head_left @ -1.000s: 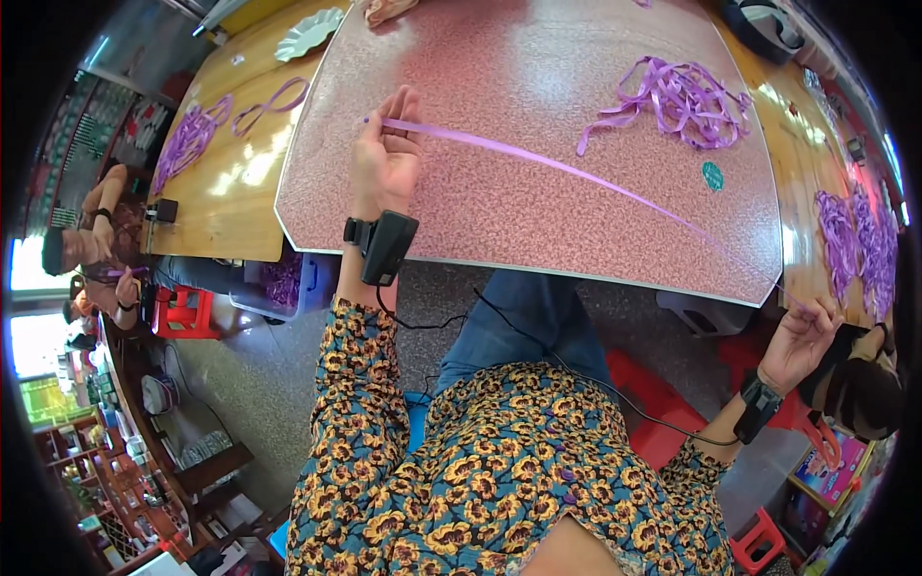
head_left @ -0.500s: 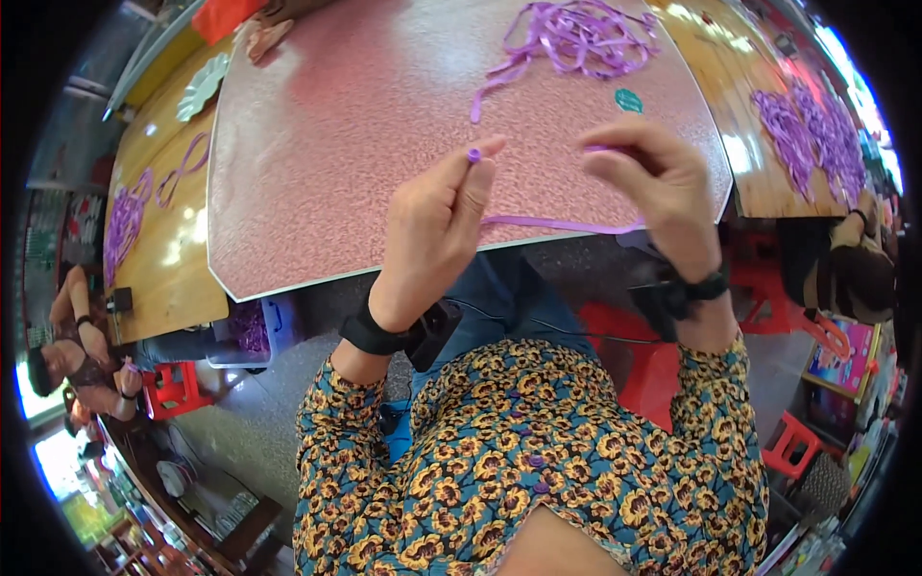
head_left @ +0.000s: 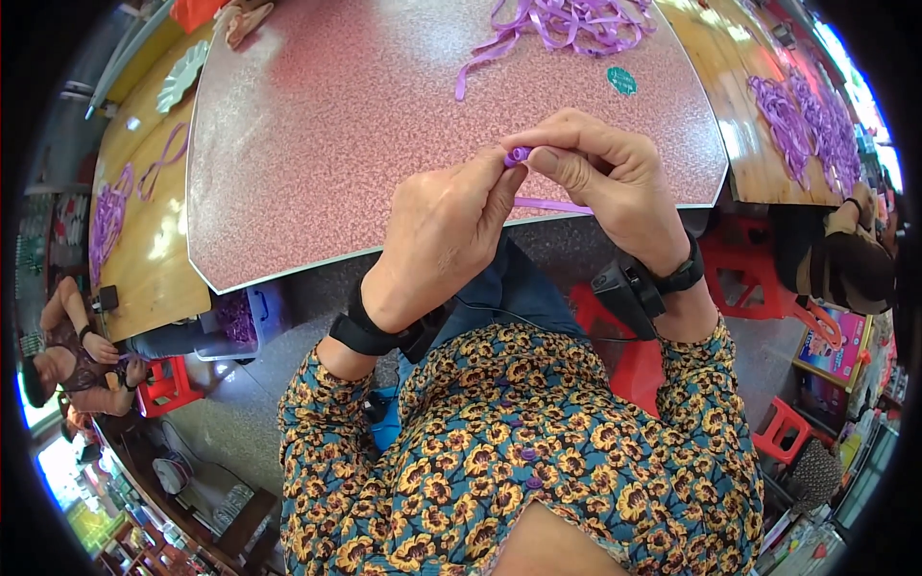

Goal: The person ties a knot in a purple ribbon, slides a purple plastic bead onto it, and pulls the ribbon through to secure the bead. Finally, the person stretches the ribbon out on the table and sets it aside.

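Over the near edge of the pink speckled tabletop (head_left: 317, 163), my two hands meet at a small rolled bit of purple ribbon (head_left: 519, 155). My left hand (head_left: 447, 216) pinches the little roll between thumb and finger. Against its right side, the thumb and forefinger of my right hand (head_left: 615, 182) close on the same ribbon. A flat purple strip (head_left: 552, 204) runs below the roll between the hands. Farther back lies a loose tangle of purple ribbon (head_left: 576, 27), one tail curling toward me.
A round teal sticker (head_left: 621, 81) is on the tabletop. Wooden tables flank it, with purple ribbon heaps (head_left: 807, 130) on the right and a smaller bundle (head_left: 110, 216) on the left. Red stools (head_left: 740, 274) stand below. Another person (head_left: 82, 355) sits at the left.
My right hand has come leftward to meet my left hand at the rolled ribbon. My left hand has shifted slightly right. The view has moved a little.
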`<state>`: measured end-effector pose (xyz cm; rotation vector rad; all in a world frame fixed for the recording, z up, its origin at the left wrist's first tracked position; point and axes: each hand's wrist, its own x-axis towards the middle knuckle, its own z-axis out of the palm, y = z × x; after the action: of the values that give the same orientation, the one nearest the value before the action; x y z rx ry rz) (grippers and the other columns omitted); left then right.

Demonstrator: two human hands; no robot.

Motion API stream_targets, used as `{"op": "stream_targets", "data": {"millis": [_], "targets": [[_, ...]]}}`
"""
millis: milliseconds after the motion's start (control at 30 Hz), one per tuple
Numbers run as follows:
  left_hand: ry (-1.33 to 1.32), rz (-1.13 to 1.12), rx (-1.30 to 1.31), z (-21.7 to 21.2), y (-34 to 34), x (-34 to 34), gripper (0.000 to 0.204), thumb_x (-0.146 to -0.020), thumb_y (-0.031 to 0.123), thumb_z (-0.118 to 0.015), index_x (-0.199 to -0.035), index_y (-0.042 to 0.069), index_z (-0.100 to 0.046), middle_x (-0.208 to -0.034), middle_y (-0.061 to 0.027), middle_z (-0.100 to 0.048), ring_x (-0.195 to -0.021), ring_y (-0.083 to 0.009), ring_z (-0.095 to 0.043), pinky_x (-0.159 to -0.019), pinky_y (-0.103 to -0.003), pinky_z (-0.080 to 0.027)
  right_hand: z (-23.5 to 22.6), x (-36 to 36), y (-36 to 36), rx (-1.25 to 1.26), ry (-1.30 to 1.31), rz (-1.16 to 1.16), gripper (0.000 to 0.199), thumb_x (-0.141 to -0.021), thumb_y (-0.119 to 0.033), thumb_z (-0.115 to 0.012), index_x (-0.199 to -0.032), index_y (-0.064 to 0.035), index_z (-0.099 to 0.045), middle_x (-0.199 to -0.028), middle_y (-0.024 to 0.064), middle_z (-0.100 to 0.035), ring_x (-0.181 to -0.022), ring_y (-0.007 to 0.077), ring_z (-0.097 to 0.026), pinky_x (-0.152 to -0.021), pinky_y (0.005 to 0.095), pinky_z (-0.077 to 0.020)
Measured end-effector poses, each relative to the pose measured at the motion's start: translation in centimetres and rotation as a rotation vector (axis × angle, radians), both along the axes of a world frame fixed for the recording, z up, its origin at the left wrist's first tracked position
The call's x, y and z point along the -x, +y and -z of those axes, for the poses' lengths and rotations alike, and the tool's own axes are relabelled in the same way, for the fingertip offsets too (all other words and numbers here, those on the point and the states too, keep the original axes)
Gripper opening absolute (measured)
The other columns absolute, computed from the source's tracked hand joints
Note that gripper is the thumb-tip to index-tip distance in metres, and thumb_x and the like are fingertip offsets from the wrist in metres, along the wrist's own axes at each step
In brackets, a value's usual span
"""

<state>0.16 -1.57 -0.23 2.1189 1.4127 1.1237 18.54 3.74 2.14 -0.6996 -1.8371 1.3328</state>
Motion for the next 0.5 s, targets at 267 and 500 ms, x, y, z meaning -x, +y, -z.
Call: {"op": "stream_targets", "data": {"millis": [267, 500], "targets": [[-0.072, 0.058, 0.048, -0.4, 0.1, -0.3, 0.015, -0.095, 0.017, -0.059, -0.095, 0.003, -0.062, -0.064, -0.0184, -0.059, -0.056, -0.037, -0.06, -0.047, -0.046, -0.042, -0.2, -0.6, 0.0, -0.048, -0.06, 0.008, 0.016, -0.091, -0.001, -0.063, -0.106, 0.0016, -0.069, -0.096, 0.006, -0.064, -0.091, 0.0124, -0.06, -0.08, 0.0246, -0.0477], [-0.179, 0.208, 0.177, -1.5, 0.6, 0.5, 0.023, -0.099, 0.022, -0.054, -0.096, 0.001, -0.061, -0.074, -0.0188, -0.063, -0.067, -0.0373, -0.063, -0.056, -0.042, -0.047, -1.0, -0.9, 0.1, -0.204, -0.107, -0.011, 0.017, -0.09, 0.001, -0.063, -0.106, 0.0015, -0.068, -0.096, 0.0059, -0.062, -0.087, 0.0123, -0.06, -0.075, 0.0235, -0.048]]}}
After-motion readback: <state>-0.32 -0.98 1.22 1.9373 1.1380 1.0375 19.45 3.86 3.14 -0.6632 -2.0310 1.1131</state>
